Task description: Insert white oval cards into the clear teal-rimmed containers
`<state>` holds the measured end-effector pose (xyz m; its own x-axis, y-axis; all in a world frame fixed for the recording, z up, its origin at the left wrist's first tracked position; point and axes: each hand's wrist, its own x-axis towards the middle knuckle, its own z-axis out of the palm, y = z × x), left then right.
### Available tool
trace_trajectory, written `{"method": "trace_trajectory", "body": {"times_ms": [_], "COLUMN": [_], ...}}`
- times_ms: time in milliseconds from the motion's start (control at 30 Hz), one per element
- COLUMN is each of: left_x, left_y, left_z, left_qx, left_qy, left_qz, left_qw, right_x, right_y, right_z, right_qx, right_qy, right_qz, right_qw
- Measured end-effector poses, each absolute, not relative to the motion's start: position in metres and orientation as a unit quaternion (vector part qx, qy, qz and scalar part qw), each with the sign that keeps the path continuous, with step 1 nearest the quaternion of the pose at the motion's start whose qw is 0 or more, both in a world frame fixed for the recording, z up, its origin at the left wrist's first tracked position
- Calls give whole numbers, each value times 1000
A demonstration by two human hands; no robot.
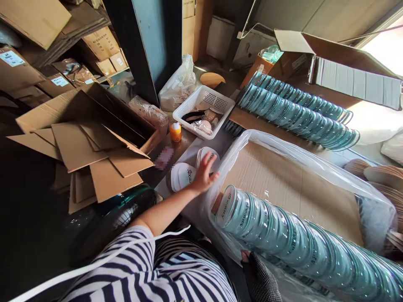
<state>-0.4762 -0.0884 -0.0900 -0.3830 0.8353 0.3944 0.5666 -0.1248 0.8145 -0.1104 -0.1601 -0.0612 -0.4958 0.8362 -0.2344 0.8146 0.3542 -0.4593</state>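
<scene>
My left hand (205, 173) reaches forward with fingers spread, resting on a short stack of white round lids (208, 157). A second white stack (183, 176) lies just left of it. My right hand (258, 272), in a dark knit glove, presses against the clear plastic bag (283, 144) at the near edge of a cardboard box (283, 180). Inside the bag lies a long row of teal round lids (299, 243), printed faces toward me. The right hand's fingers are mostly hidden.
Two more rows of teal lids (296, 111) lie behind the box. A white plastic basket (203, 111) with small items and an orange-capped jar (175, 132) stand ahead. Flattened cardboard sheets (94, 155) fill an open carton on the left. A dark post (151, 46) rises behind.
</scene>
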Motion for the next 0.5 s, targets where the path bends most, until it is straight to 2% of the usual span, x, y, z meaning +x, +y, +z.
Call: {"method": "trace_trajectory", "body": {"times_ms": [100,233,400,500], "left_x": [-422,-395,-393,-387], "left_y": [-98,-109,-119,-127], "left_z": [-78,-79,-70,-64], "left_qx": [599,574,536,571], "left_qy": [569,542,522,503], "left_qz": [514,518,570,547], "left_qw": [230,330,340,349], "right_x": [-112,-110,-112,-113], "right_y": [-159,-164,-171,-174], "right_z": [-61,-60,-56,-61], "right_qx": [-501,-509,-533,-544], "right_qy": [-825,-818,-795,-787], "right_qz": [260,266,289,292], "right_qw": [31,26,-4,10]}}
